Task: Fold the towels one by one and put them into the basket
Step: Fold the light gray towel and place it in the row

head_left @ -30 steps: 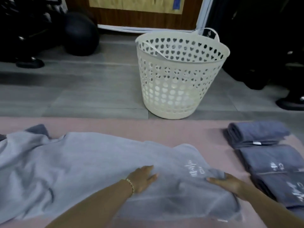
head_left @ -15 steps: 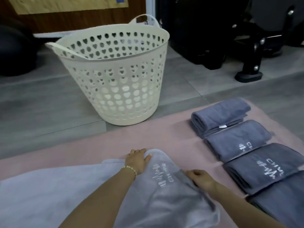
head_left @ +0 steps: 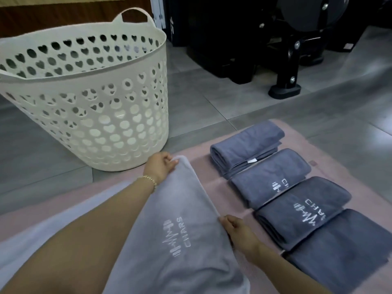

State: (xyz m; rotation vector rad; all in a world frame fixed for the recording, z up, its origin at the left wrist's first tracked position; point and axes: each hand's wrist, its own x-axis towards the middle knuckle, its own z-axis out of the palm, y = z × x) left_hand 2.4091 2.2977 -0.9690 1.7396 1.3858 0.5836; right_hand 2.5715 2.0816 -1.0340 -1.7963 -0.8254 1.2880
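Note:
A light grey towel (head_left: 176, 234) with a white logo lies spread on the pink mat (head_left: 203, 172). My left hand (head_left: 159, 165) pinches its far right corner. My right hand (head_left: 237, 230) pinches the near right corner, and the right edge is lifted between them. A cream basket (head_left: 89, 115) with heart-shaped holes stands on the floor just beyond my left hand. Several folded dark grey towels (head_left: 269, 179) lie in a row on the mat to the right.
Black gym equipment with a metal foot (head_left: 285, 90) stands on the grey tiled floor at the back right. A wooden wall panel (head_left: 63, 15) runs behind the basket.
My hands moved from lying flat on the towel to its right corners and lifted that edge. The camera turned right, bringing the folded towels into view.

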